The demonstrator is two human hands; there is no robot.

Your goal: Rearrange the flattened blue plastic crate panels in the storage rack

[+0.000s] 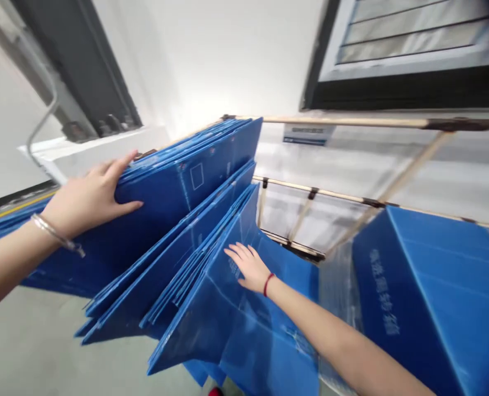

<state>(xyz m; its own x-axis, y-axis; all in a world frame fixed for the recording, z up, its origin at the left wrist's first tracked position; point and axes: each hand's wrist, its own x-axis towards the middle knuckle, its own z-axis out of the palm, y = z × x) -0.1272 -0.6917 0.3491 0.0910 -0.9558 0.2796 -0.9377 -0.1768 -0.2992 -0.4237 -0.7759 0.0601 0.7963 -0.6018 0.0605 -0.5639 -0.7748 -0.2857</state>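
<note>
Several flattened blue corrugated plastic sheets [157,214] stand on edge, leaning in a thick bundle. At the upper left, my left hand [91,192] grips the bundle's top edge, fingers over the top and thumb against the near face. A silver bracelet circles that wrist. My right hand [250,267] lies with fingers stretched against the face of a bent front sheet [211,308], near some small print. That palm faces the sheet and holds nothing. The sheets at the front fan apart, with gaps between their lower edges.
Behind the sheets runs a cream pipe rack [363,122] with dark joints, carrying a small label [308,133]. A large blue plastic box or folded panel [446,275] with white lettering stands at right. Grey floor [120,368] shows below; a window [413,38] is behind.
</note>
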